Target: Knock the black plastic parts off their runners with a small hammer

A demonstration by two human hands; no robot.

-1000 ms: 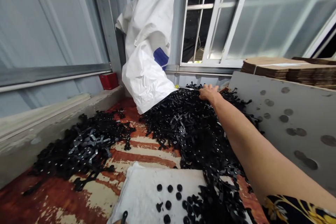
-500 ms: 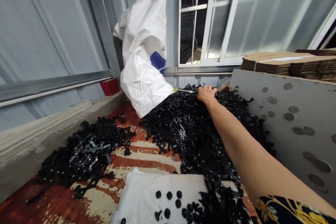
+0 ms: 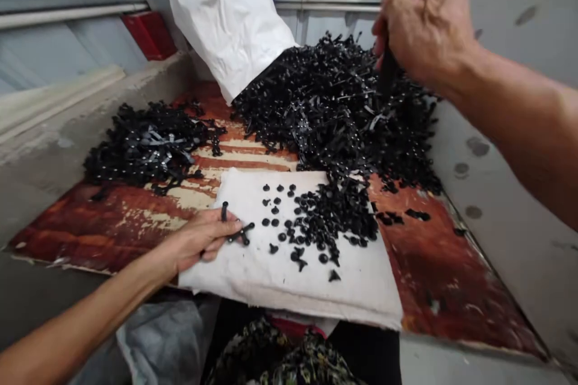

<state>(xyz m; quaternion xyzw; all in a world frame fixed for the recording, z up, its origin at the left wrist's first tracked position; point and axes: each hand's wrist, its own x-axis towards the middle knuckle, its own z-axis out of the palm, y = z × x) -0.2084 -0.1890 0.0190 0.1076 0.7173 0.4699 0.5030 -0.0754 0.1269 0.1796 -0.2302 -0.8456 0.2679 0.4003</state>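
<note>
My right hand [image 3: 424,27] is shut around a long black strip [image 3: 389,66] above the far right of a large heap of black plastic runners [image 3: 329,102]. My left hand [image 3: 203,237] rests on a white padded cloth [image 3: 253,271], pinching a small black branched piece [image 3: 240,233] between its fingers. Another black piece [image 3: 224,211] stands just beyond the fingertips. Several small black moulded nubs [image 3: 316,216] are scattered over the cloth, with a denser cluster at its far edge. A smaller heap of runners [image 3: 149,144] lies to the left.
Everything lies on a peeling red-and-cream board [image 3: 433,264]. A white sack [image 3: 226,12] hangs behind the large heap. A grey spotted panel [image 3: 510,210] stands at the right, and a concrete ledge [image 3: 67,108] runs along the left. Floral-patterned clothing [image 3: 280,361] shows at the bottom.
The view has tilted down. My right hand has come back from the far side of the heap and lifted, gripping the black strip. My left hand has come into view on the cloth.
</note>
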